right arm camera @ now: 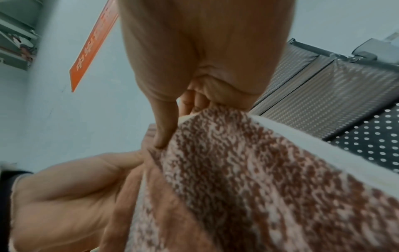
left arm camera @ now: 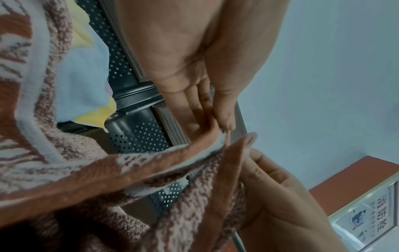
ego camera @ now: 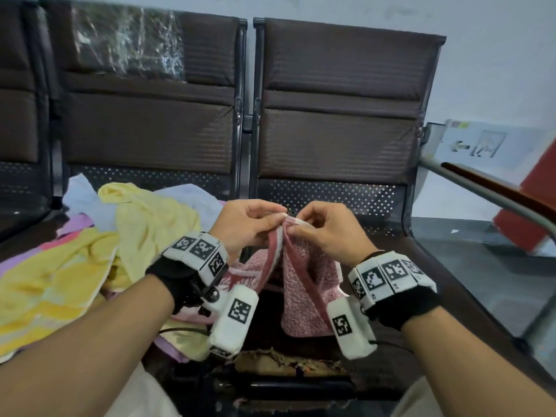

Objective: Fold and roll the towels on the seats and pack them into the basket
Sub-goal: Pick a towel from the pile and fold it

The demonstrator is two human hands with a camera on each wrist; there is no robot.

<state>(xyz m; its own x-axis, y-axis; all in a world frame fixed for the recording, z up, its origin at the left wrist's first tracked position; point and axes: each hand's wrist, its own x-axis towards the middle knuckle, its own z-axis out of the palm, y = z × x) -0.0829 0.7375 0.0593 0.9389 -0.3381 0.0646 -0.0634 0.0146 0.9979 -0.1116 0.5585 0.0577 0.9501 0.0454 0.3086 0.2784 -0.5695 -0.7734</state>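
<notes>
Wrist-worn tracker bands with black-and-white markers sit closest to our view, one on each forearm, and from there we list by size. Item one: the row of dark padded seats (ego camera: 337, 139), perforated metal at the lower backs, one backrest partly wrapped in clear film. Item two: the loose heap of towels (ego camera: 90, 254) on the seat to our left, yellow, lilac and white pieces lying crumpled and overlapping, none yet folded. Item three: the pink towel (ego camera: 301, 284), mottled pink and white with a darker pink border, hanging in front of us over the front of the right-hand seat, its lower part draped down to the seat. Item four: our left hand (ego camera: 243, 227), thumb and fingers pinching the towel's top edge. Item five: our right hand (ego camera: 328, 233), likewise pinching that same edge, its fingertips nearly touching those of the left. We judge the coming move to turn on this relation: the towel hangs straight below both hands, its border bunched between them, so the hands, now equally near, would need to slide apart along that edge to spread the cloth flat for its first fold. We see no basket in any view. Folding of this piece looks barely begun, and the heap remains to be worked.
</notes>
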